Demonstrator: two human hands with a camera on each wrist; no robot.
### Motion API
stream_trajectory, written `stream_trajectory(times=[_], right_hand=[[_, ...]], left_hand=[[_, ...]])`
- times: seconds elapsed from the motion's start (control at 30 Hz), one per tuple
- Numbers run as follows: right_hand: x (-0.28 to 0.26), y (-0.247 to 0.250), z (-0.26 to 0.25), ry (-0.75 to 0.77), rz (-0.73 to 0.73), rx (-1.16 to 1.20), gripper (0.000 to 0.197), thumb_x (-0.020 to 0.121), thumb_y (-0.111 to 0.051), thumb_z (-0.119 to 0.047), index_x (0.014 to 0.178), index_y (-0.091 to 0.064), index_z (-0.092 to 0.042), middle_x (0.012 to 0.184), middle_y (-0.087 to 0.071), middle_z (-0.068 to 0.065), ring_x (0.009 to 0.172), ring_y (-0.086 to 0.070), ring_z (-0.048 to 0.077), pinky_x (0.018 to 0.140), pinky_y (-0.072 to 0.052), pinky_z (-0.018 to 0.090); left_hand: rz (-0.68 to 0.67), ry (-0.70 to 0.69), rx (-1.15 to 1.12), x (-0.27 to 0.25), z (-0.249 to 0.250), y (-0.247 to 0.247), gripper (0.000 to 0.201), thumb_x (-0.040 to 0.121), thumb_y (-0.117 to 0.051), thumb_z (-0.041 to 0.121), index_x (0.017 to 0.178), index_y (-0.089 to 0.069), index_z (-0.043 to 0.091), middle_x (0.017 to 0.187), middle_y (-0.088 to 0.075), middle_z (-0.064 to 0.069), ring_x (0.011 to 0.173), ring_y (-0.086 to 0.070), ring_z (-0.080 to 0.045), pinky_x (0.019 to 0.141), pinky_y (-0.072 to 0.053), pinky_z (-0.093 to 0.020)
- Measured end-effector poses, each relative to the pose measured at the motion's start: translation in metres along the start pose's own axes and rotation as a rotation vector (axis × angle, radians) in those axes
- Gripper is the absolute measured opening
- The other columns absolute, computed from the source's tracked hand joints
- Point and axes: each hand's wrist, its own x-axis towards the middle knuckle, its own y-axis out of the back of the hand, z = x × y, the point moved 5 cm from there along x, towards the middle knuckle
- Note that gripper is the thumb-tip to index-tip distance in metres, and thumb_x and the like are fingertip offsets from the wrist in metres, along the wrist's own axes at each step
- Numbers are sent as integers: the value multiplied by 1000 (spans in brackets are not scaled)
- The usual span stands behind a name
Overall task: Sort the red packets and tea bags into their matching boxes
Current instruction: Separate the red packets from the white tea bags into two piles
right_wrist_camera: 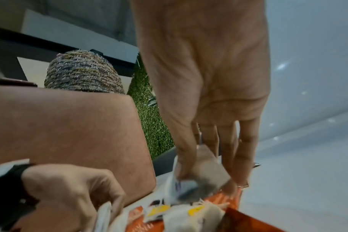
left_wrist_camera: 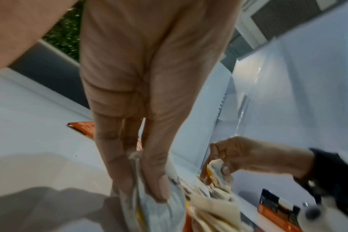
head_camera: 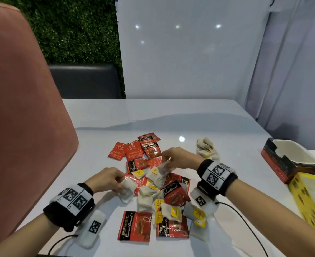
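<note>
Glossy white, the surface mirrors ceiling lights as small bright spots and runs back to a pale panelled wall; at the far left corner a strip of green artificial hedge stands above a dark padded seat back, and a dusty-pink chair back fills the left side of the head view. In the middle of the surface lies a mixed heap: red packets scattered flat, some overlapping, with white tea bags carrying yellow tags piled across and between them. A separate small pile of tea bags sits apart, towards the right rear. At the right edge stand two open boxes, a red and black box further back and a yellow box nearer, touching or nearly touching each other. Of the two hands, the left hand grasps a tea bag between thumb and fingers at the heap's left edge, low over the surface. The right hand pinches another tea bag just above the heap's centre. Both wrists wear black bands with square black-and-white markers, and thin dark cables trail from them over the surface towards the near edge.
</note>
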Motion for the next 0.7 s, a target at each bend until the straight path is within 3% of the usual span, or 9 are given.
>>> stream_trajectory(times=[0.13, 0.2, 0.3, 0.37, 0.43, 0.53, 0.6, 0.7], right_hand=[[-7, 12, 9, -36, 140, 92, 15, 82, -68, -17, 89, -57, -9, 91, -60, 9, 73, -52, 18, 60, -41, 26], [-12, 7, 7, -39, 70, 120, 15, 85, -65, -16, 94, -58, -6, 91, -56, 5, 68, -52, 15, 53, -42, 18], [-11, -17, -1, -65, -14, 57, 22, 85, -64, -20, 101, -58, -5, 94, -56, 4, 82, -51, 16, 58, -37, 16], [-8, -31, -6, -108, -28, -14, 22, 83, -66, -21, 100, -58, -9, 102, -60, 9, 87, -52, 20, 66, -40, 23], [-6, -36, -11, -106, 2, -102, 22, 83, -63, -19, 102, -59, -8, 110, -61, 12, 95, -56, 25, 70, -39, 28], [-9, -32, -19, 9, 59, -134, 10, 83, -61, -16, 91, -58, -11, 96, -61, 10, 91, -54, 25, 63, -34, 24], [-13, -27, -16, 61, 97, 11, 15, 80, -67, -15, 82, -52, -17, 86, -57, 2, 83, -52, 20, 59, -35, 20], [-24, -7, 1, 80, 210, 442, 23, 77, -73, -18, 94, -58, -19, 89, -63, 0, 83, -59, 15, 72, -46, 21]], left_hand=[[-9, 21, -26, -5, -4, 4, 23, 71, -78, 17, 65, -56, 14, 78, -65, -5, 72, -63, -16, 63, -48, -21], [83, -1, 147, -7, 0, 6, 15, 76, -74, 20, 74, -60, 15, 93, -65, -3, 88, -62, -16, 71, -44, -21], [167, -128, 310, -6, 17, -6, 10, 85, -62, 17, 80, -54, 20, 111, -54, 3, 103, -50, -12, 74, -36, -14], [198, -164, 323, -5, 22, -20, 26, 87, -55, 8, 71, -45, 26, 105, -49, 7, 98, -49, -10, 70, -39, -12], [268, -160, 326, -6, 24, -26, 33, 85, -50, 2, 65, -37, 24, 92, -45, 10, 88, -48, -11, 70, -42, -19], [276, -155, 320, -10, 24, -24, 25, 84, -50, 1, 69, -42, 19, 82, -48, 9, 83, -52, -14, 72, -44, -27], [255, -167, 193, -15, 27, -11, 28, 86, -55, 3, 66, -45, 19, 81, -57, 4, 77, -60, -9, 64, -49, -20], [314, -209, -8, -18, 46, 28, 24, 86, -61, 6, 67, -54, 19, 74, -58, 9, 62, -57, 5, 56, -43, -7]])
